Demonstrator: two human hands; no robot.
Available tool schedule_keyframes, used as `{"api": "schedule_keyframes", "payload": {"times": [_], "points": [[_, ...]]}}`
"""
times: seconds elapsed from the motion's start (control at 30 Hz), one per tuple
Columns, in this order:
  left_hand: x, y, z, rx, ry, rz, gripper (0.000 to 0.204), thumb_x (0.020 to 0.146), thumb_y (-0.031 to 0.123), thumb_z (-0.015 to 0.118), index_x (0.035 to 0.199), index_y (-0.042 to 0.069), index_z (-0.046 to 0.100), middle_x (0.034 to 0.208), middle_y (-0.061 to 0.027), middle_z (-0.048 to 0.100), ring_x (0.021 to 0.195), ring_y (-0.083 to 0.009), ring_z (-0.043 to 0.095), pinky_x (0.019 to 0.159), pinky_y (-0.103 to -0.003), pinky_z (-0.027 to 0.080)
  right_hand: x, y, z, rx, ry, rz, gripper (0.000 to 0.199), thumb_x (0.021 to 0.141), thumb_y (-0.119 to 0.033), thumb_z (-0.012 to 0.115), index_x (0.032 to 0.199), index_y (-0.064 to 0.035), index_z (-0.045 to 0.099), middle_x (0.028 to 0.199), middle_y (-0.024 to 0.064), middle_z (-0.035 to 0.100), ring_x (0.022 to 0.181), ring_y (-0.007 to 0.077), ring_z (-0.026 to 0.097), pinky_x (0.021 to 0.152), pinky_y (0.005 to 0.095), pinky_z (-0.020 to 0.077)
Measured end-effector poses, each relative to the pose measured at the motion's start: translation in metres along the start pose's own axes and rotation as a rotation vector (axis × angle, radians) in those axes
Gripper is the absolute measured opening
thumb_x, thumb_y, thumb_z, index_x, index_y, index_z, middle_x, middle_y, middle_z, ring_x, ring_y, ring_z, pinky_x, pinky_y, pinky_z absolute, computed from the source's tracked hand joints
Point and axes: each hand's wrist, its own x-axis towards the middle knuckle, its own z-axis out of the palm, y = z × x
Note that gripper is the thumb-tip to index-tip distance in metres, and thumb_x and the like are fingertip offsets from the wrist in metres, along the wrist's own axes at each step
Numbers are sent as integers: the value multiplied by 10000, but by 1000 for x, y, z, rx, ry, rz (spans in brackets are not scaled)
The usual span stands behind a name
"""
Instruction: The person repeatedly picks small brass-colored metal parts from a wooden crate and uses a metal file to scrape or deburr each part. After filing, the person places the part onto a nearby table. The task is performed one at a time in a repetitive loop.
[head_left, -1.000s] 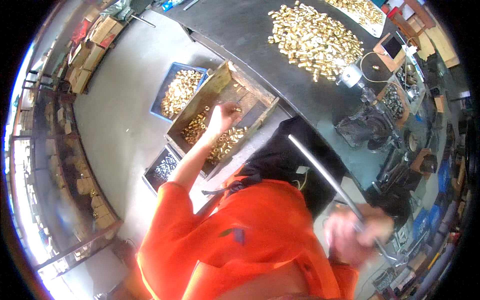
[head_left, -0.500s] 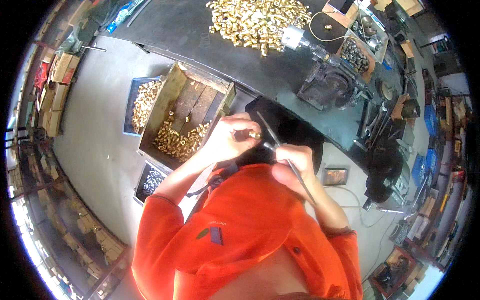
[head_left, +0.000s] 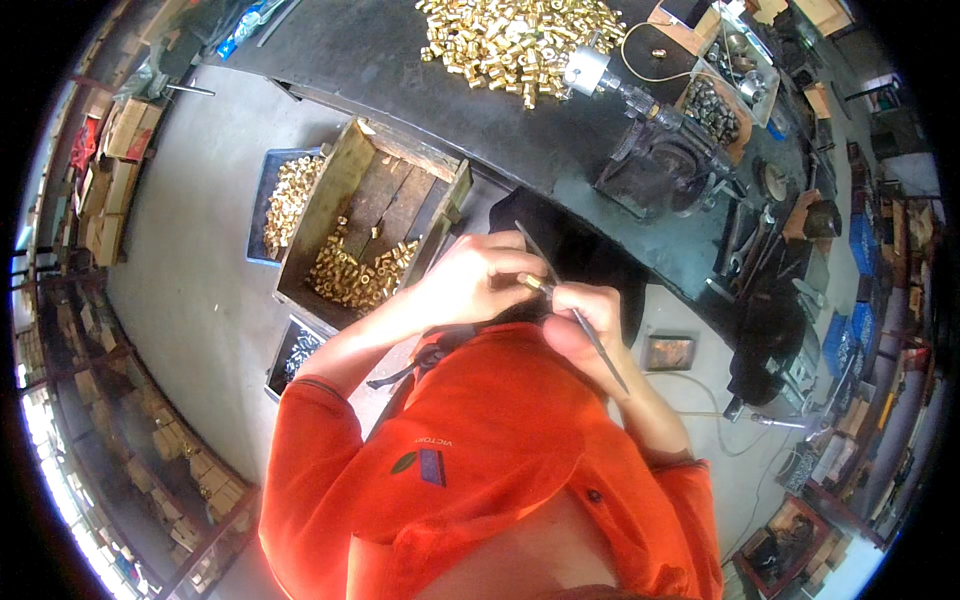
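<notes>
My left hand pinches a small brass fitting between thumb and fingers, in front of my body. Close beside it, my right hand is closed round a long, thin dark metal rod that slants past the fingers on both sides. A short metal shaft pokes from the right fist and meets the fitting; whether it joins the rod is hidden by the fingers. Left of my hands stands a wooden box with brass fittings heaped in its near part.
A blue bin of brass pieces stands beyond the box, and a dark bin of small metal parts nearer. On the dark workbench lie a large brass pile and a machine with a round metal chuck. Shelves line the left.
My left hand has shifted right and slightly down, bringing the brass fitting against the shaft tip, where a gap showed before. My right hand has hardly moved.
</notes>
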Motion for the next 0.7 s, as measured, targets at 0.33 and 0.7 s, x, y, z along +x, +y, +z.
{"api": "schedule_keyframes", "payload": {"times": [0.33,0.7], "points": [[-6,-23,2,-397,120,-331,107,785,3,659,890,3,639,704,-23,608,579,-66,552,524,-213,444,-15,21,-5,75,57,96,419,735,-265,643,568,-45,328,526,39,293,457,165,302,444,312,238],[-11,-53,-1,340,318,-90,229,599,29,663,826,41,641,643,-77,498,483,-193,462,470,-305,378,-7,-26,-9,129,-73,-68,578,808,-498,596,562,-50,327,521,53,303,430,179,333,429,315,231]]}}
